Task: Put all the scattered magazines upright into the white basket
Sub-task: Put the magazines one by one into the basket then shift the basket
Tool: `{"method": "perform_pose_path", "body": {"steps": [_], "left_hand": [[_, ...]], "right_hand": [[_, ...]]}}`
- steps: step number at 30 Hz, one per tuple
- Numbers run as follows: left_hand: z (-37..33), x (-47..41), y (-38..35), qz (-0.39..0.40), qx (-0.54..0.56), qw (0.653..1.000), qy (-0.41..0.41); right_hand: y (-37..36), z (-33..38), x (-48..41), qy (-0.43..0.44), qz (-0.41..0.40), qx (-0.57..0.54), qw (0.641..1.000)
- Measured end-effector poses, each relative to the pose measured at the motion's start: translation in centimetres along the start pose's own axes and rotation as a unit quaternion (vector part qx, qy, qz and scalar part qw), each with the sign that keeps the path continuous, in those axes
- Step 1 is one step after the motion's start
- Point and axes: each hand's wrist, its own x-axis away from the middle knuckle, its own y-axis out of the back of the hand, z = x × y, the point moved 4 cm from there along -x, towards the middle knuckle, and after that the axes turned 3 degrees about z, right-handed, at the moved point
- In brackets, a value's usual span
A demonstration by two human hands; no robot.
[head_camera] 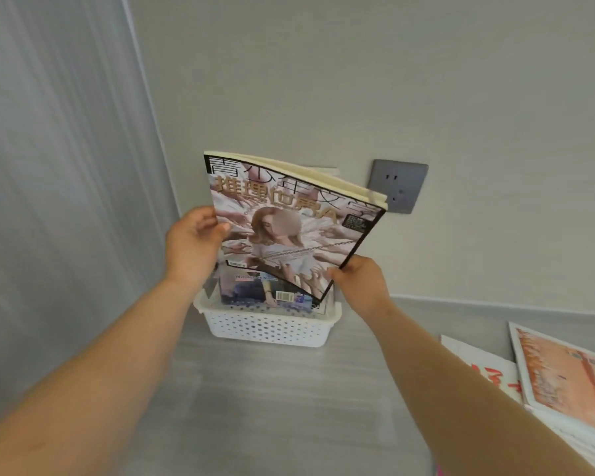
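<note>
Grey floor (289,407), basket (268,328) at wall (323,80). Pinching magazine (289,218) edges with left hand (194,242) and right hand (359,283); probably light, floppy, slick; best supported both sides.

Soft even daylight, faint shadows, wide-angle bending at edges.

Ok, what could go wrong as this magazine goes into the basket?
The magazine, held by the left hand and right hand, is tilted; its lower corner could snag the blue magazine already in the basket. The basket looks shallow, so the tall magazine may flop over.
</note>
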Motion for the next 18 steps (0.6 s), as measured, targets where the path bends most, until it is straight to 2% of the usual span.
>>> {"method": "perform_pose_path", "body": {"steps": [6,10,18], "left_hand": [[5.3,-2.9,0.7,0.004,-0.007,0.998,0.069],[8.9,-3.5,0.0,0.035,-0.015,0.993,0.111],[10.7,-3.6,-1.4,0.014,0.006,0.992,0.129]], "right_hand": [[-3.9,-0.2,-3.2,-0.025,0.005,0.03,0.999],[-5.4,-1.5,-4.4,-0.043,0.018,0.068,0.997],[-7.0,-3.2,-5.4,-0.075,0.017,0.09,0.993]]}}
